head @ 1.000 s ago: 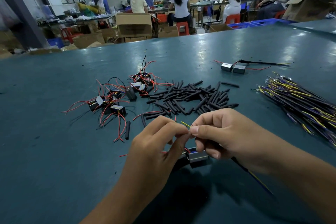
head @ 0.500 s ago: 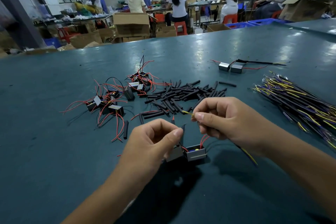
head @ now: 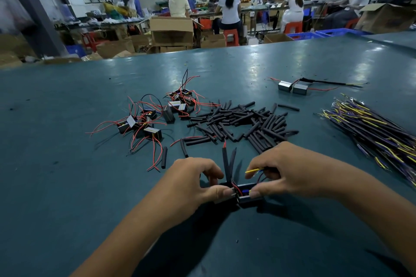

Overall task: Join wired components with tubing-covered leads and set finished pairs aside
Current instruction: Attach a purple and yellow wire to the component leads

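Two small black box components point(head: 246, 197) lie side by side on the green table in front of me. My left hand point(head: 193, 183) pinches the left box and my right hand point(head: 286, 171) pinches the right one. Two black tubing-covered leads point(head: 227, 164) stick up between my hands, one with a red tip. A yellow wire end point(head: 252, 171) pokes out of my right fingers. A finished pair point(head: 292, 87) with a long black lead rests far right.
A heap of loose black tubing pieces point(head: 243, 121) lies mid-table. Left of it sit several red-wired components point(head: 148, 119). A bundle of yellow and purple wires point(head: 378, 132) spreads along the right. Seated people and cardboard boxes point(head: 172, 29) stand beyond the table's far edge.
Both hands have dropped from pinching the wire ends in the air to the two boxes on the table. The tubing-covered leads now stand free between them.
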